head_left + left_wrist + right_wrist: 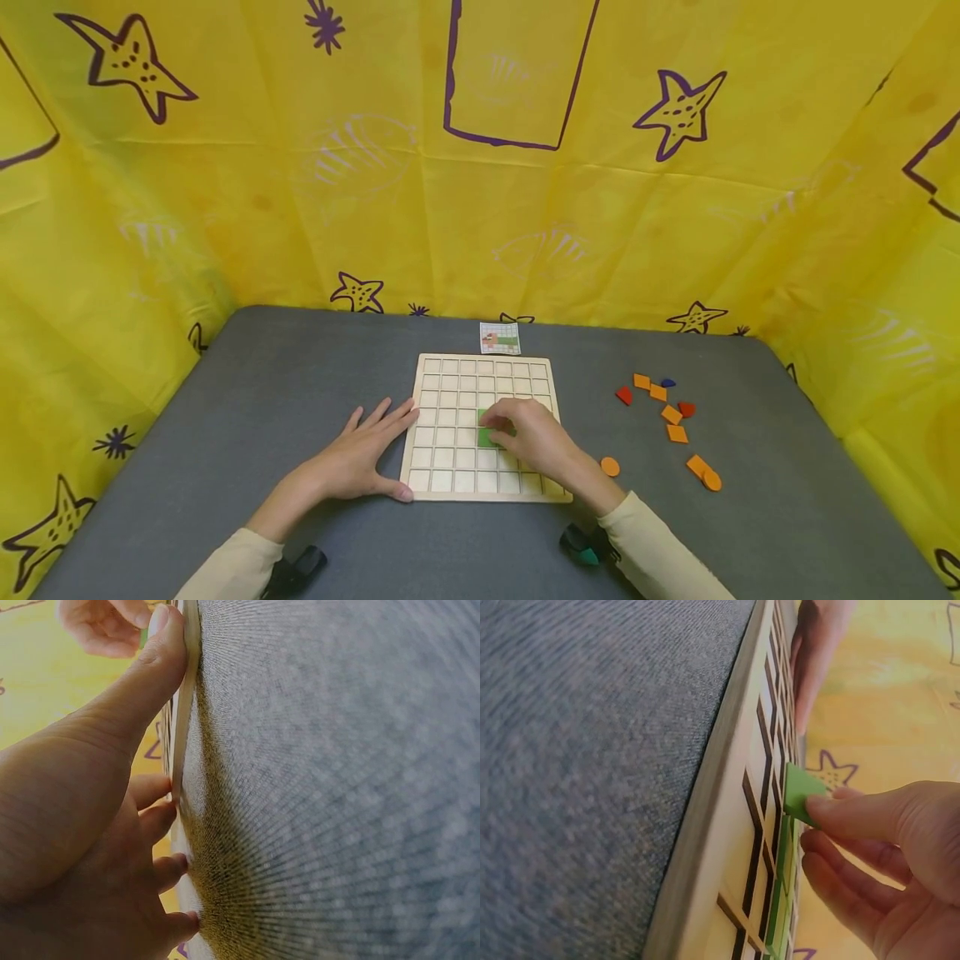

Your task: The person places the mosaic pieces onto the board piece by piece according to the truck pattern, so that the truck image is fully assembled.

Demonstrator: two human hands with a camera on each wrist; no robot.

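Observation:
A pale wooden board [444, 458] with a grid of square cells lies on the grey table. My left hand [352, 457] rests along its left side, fingers spread and fairly straight at the edge, thumb at the near left corner. Over the middle of the grid, my right hand [531, 433] pinches a green square tile [801, 787] between thumb and fingers. That tile is tilted, its lower edge close to the cells. Just beside it, more green tiles [783, 859] sit in the grid, partly covered by the right hand in the head view.
A small picture card [499, 338] lies beyond the board. To the right are several orange squares [677, 433], orange discs [610, 467], red pieces [686, 409] and a blue piece [668, 383]. A yellow patterned cloth [420, 217] stands around the table's back and sides.

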